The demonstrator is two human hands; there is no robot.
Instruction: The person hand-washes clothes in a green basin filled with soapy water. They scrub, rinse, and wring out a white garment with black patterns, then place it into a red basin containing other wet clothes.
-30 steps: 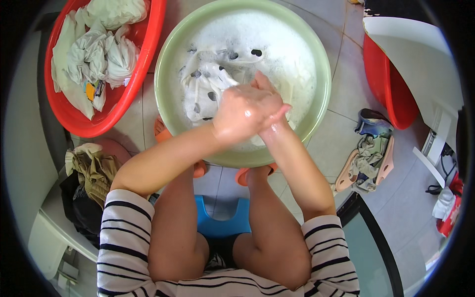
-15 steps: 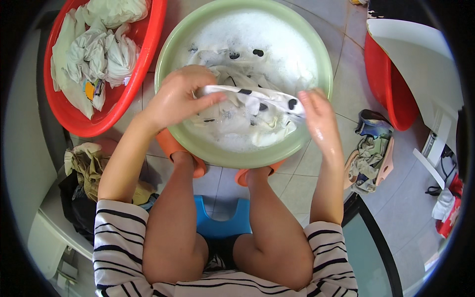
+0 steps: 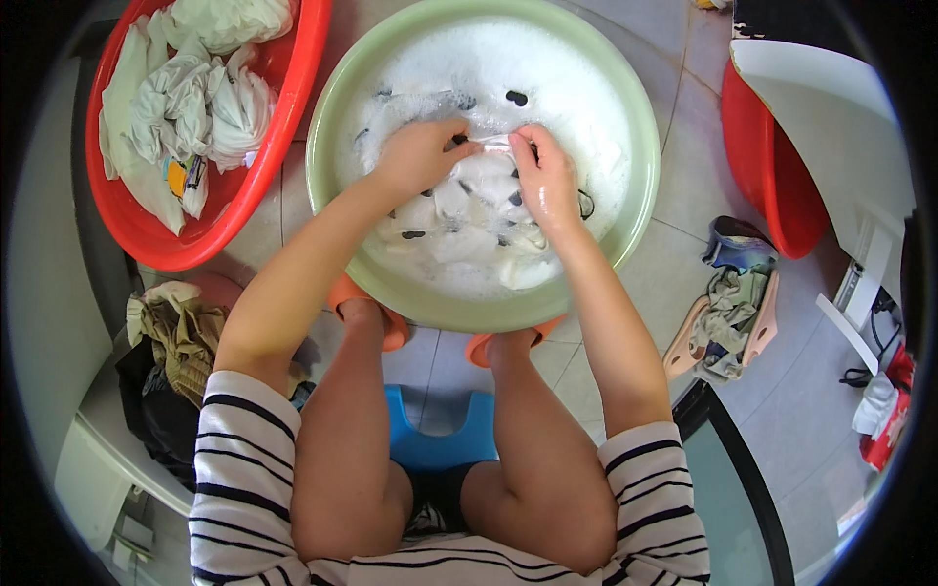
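Observation:
A large green basin (image 3: 640,210) of foamy water stands on the floor between my feet. In it lies a wet white garment (image 3: 459,205) with black spots, partly under the suds. My left hand (image 3: 422,156) pinches a gathered fold of it near the basin's middle. Close beside, my right hand (image 3: 545,176) grips the same fold, thumb and fingers closed. A short stretch of white cloth shows between the two hands. How far the garment spreads beneath the foam is hidden.
A red basin (image 3: 303,107) of white laundry stands at the left. Dark and tan clothes (image 3: 176,352) are heaped below it. At the right are another red basin (image 3: 782,186) and pink slippers (image 3: 762,327) with crumpled cloth on them. A blue stool (image 3: 440,444) is under me.
Both hands have moved inward and forward, from holding the garment stretched wide to gripping it close together. The stretched cloth has gone slack and down into the foam.

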